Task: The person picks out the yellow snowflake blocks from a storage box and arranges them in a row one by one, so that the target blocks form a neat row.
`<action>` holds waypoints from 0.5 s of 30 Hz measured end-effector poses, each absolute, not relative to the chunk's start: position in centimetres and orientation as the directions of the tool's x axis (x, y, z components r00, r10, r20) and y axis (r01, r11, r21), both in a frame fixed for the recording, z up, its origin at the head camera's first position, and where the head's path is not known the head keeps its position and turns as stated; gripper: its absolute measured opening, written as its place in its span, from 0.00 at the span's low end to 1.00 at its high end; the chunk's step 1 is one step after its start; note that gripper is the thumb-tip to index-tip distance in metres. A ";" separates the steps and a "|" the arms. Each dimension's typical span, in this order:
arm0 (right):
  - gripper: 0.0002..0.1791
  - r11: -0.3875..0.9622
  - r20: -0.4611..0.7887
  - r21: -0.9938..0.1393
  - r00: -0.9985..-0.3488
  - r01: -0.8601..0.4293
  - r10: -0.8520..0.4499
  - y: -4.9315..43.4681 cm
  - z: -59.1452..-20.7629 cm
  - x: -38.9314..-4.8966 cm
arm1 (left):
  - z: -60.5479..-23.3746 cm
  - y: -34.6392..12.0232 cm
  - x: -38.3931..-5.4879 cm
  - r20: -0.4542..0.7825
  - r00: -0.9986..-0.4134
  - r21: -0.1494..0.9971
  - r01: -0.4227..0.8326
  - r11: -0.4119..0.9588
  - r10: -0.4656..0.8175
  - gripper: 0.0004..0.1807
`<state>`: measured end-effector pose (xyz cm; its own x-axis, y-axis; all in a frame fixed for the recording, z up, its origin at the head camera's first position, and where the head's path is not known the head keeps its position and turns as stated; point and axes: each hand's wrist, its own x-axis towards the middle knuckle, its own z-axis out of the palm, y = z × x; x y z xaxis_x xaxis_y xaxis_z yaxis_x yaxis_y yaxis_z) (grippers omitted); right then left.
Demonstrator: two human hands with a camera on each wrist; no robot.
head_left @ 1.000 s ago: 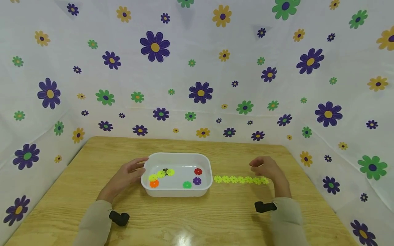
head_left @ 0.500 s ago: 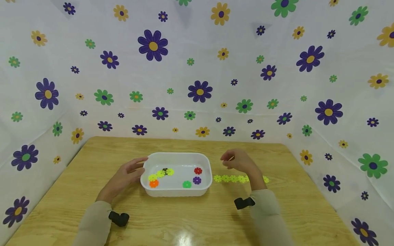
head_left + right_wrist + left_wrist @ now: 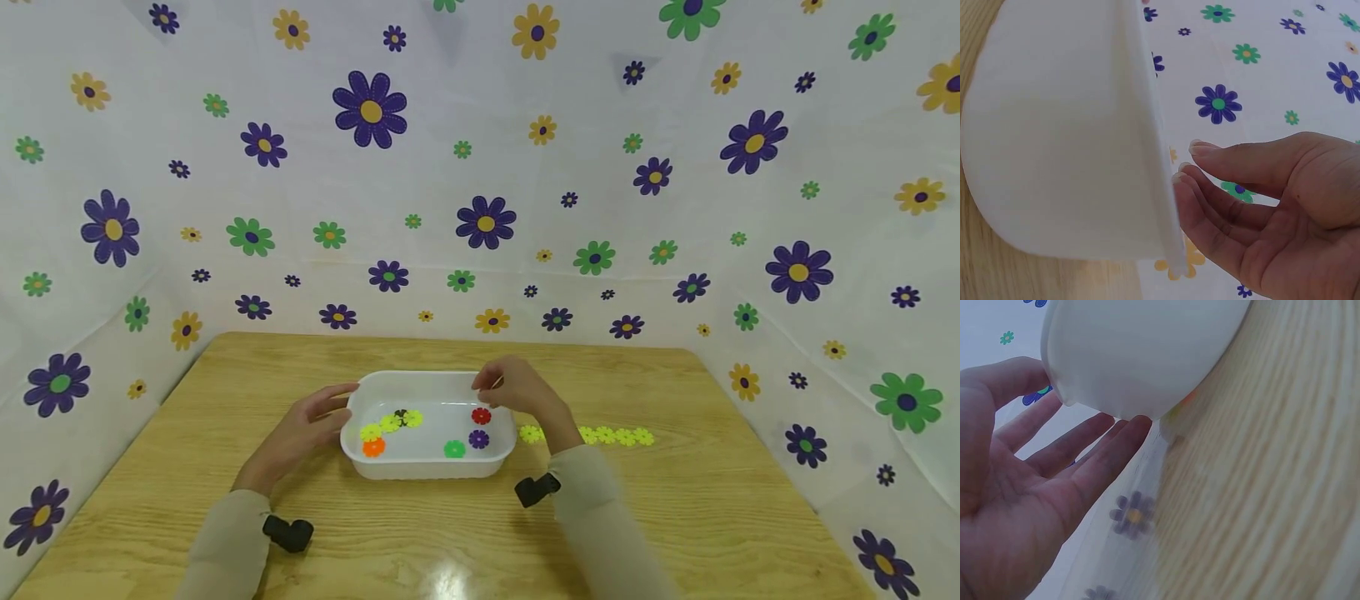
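Observation:
A white plastic tub [image 3: 427,470] stands on the wooden table. Inside are several flower-shaped plastic discs: yellow [image 3: 390,423], black [image 3: 402,412], orange [image 3: 374,447], green [image 3: 454,450], purple [image 3: 478,439] and red [image 3: 481,416]. My left hand [image 3: 307,423] rests against the tub's left end; in the left wrist view its nearly straight fingertips [image 3: 1141,425] touch the white wall. Over the right rim hovers my right hand [image 3: 517,390], above the red disc. Its fingers bend loosely towards the thumb, with nothing between them in the right wrist view.
Right of the tub, a straight row of yellow flower discs [image 3: 624,436] lies on the table [image 3: 420,542], partly hidden by my right forearm. A white flower-print cloth [image 3: 435,183] hangs behind the table and along both sides.
My right hand has swept left from the far end of the yellow row to over the tub's right rim. My left hand has stayed at the tub.

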<state>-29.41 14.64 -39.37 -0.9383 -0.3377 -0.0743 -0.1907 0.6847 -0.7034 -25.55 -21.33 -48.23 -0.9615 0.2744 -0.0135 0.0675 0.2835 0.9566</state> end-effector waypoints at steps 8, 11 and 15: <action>0.07 0.705 -0.099 -0.667 -0.909 -0.240 -0.404 10.9 -40.8 -29.8 | -48.3 -21.4 -25.6 -0.006 -0.958 0.960 0.074 0.269 0.285 0.31; 0.06 0.708 -0.111 -0.666 -0.907 -0.235 -0.406 9.8 -41.6 -30.2 | -48.4 -21.4 -25.7 -0.003 -0.957 0.962 0.076 0.263 0.289 0.31; 0.06 0.692 -0.105 -0.680 -0.902 -0.242 -0.419 8.7 -42.3 -30.6 | -48.2 -21.4 -25.7 -0.005 -0.957 0.962 0.075 0.263 0.290 0.31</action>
